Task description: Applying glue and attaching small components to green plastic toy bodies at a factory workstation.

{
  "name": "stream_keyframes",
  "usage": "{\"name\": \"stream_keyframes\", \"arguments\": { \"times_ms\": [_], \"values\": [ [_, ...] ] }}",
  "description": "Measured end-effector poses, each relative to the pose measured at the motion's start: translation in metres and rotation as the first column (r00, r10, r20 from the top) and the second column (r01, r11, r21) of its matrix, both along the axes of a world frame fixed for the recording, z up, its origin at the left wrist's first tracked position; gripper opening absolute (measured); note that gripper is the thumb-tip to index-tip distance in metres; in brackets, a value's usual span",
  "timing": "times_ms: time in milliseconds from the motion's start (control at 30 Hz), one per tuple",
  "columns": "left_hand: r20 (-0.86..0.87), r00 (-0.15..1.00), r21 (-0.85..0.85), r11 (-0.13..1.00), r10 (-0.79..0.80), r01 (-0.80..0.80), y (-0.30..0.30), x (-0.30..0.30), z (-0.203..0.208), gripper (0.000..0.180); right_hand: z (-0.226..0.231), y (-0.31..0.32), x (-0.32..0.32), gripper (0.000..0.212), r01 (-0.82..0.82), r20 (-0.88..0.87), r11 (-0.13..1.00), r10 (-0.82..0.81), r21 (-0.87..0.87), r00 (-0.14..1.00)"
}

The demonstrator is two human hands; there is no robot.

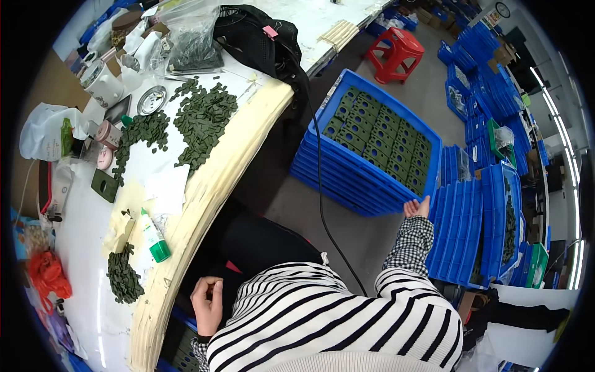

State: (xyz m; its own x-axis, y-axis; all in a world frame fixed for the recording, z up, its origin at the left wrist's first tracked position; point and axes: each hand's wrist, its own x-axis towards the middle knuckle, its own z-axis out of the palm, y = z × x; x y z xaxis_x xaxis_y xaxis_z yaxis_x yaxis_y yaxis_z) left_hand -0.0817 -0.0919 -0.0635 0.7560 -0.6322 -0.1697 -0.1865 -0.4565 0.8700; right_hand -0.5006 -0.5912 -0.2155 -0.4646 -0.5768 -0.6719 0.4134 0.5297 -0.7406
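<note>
My right hand (416, 208) is at the near corner of the top blue plastic crate (365, 197), fingers hooked at its rim and thumb beside the corner. Rows of dark green flat pieces with round holes (384, 133) fill this crate, which tops a stack of similar crates. My left hand (207, 305) hangs beside the worktable's padded edge (214, 186), fingers curled in with no object visible in them. On the table lie heaps of small dark green pieces (204, 121), a smaller heap (124, 276) and a white bottle with a green cap (154, 235).
A black cable (322, 211) hangs between me and the crates. Further blue crates (455, 229) are stacked at the right, and a red stool (395, 54) stands beyond. A black bag (257, 37), a mug (101, 84) and plastic bags (192, 43) crowd the table's far end.
</note>
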Motion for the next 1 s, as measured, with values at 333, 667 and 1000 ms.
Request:
{"name": "stream_keyframes", "arguments": {
  "times_ms": [333, 667, 1000],
  "values": [
    [-0.010, 1.000, -0.036, 0.999, -0.012, 0.012, 0.004, -0.010, -0.002, 0.009, 0.010, -0.026, 0.106, 0.064, 0.131, 0.032, 0.981, -0.128, -0.143, 0.991],
    [0.052, 0.997, -0.037, 0.998, -0.049, 0.051, 0.006, -0.010, 0.009, 0.010, 0.041, -0.020, 0.121, 0.076, 0.296, 0.360, 0.910, -0.182, -0.292, 0.915],
    [0.089, 0.992, -0.082, 0.992, -0.089, 0.096, 0.011, -0.010, 0.014, 0.010, 0.056, -0.032, 0.120, 0.067, 0.174, 0.449, 0.920, 0.002, -0.351, 0.894]
  ]
}}
